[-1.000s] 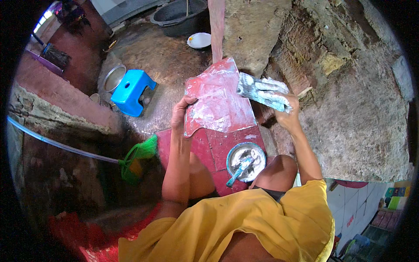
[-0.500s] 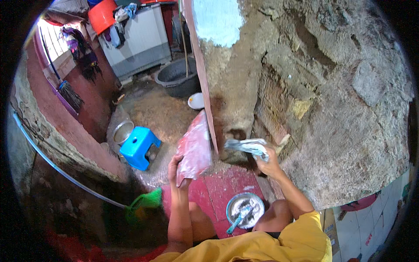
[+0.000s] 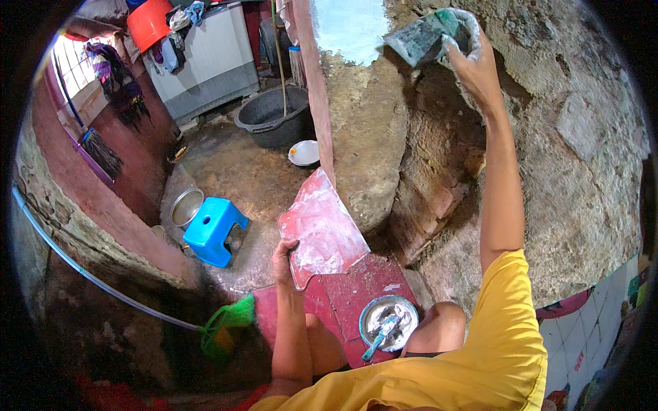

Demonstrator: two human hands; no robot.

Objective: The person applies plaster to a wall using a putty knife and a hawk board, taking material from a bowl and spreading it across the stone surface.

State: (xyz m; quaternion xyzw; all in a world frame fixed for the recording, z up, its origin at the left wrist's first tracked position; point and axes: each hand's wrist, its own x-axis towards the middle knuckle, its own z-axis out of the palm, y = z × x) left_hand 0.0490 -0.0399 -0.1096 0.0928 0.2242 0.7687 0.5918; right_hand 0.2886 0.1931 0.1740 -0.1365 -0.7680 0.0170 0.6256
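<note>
My left hand [image 3: 283, 260] grips the edge of an irregular pinkish-red board [image 3: 322, 229] smeared with white paste. My right hand [image 3: 469, 68] is raised high, gripping a wide, paste-coated scraper [image 3: 418, 42]; its blade is at the edge of a white patch [image 3: 346, 27] on the rough wall [image 3: 555, 192]. Between my knees stands a bowl [image 3: 388, 322] of white paste with a turquoise-handled tool [image 3: 378, 340] in it.
A blue stool [image 3: 212, 233] and a metal basin [image 3: 186, 207] are on the left. Behind are a dark tub [image 3: 271, 127], white plate [image 3: 303, 153] and red bucket [image 3: 147, 24]. A green broom [image 3: 233, 318] lies low at the left; a pink post [image 3: 319, 103] stands mid-view.
My right hand has risen with the scraper up to the white patch on the wall. The board in my left hand has moved lower and changed its tilt. The view has tipped upward.
</note>
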